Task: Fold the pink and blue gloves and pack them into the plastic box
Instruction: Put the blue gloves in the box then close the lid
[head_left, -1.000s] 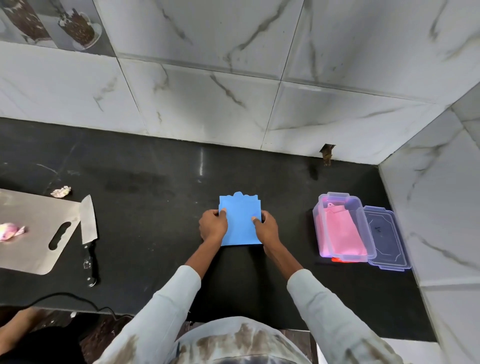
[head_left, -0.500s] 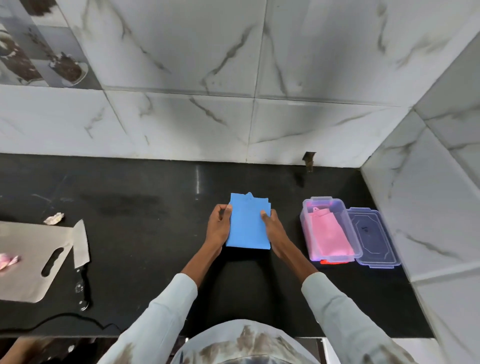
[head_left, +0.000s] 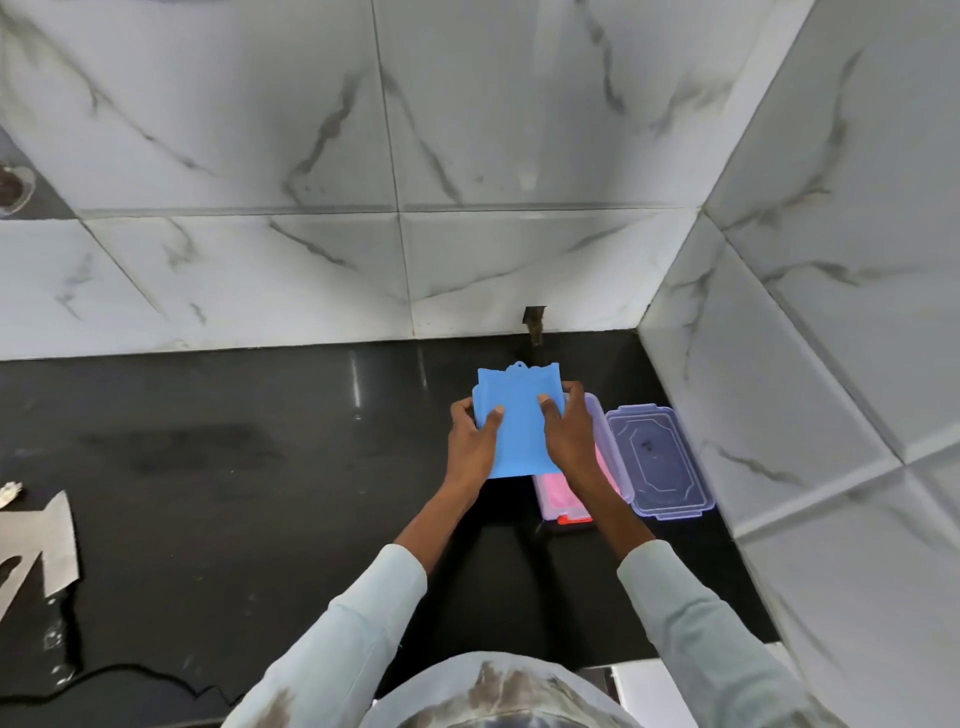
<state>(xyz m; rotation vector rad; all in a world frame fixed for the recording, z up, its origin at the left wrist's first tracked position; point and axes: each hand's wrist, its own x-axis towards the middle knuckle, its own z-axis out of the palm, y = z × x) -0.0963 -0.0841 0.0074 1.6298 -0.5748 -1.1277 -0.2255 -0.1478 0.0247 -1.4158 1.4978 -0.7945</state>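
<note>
Your left hand (head_left: 470, 441) and right hand (head_left: 569, 436) each pinch a side edge of the folded blue glove (head_left: 519, 415), a flat bright rectangle with a scalloped far edge, held above the near-left part of the plastic box (head_left: 608, 441). The pink glove (head_left: 558, 493) lies inside the box.

**Blue glove folded, pink glove boxed**

The folded blue glove (head_left: 519, 421) is showing as a flat rectangle with a scalloped far edge, partly overlapping the plastic box (head_left: 605, 431). The clear box is sitting near the counter's right edge, holding the pink glove (head_left: 558, 493) lying flat inside it.
</note>
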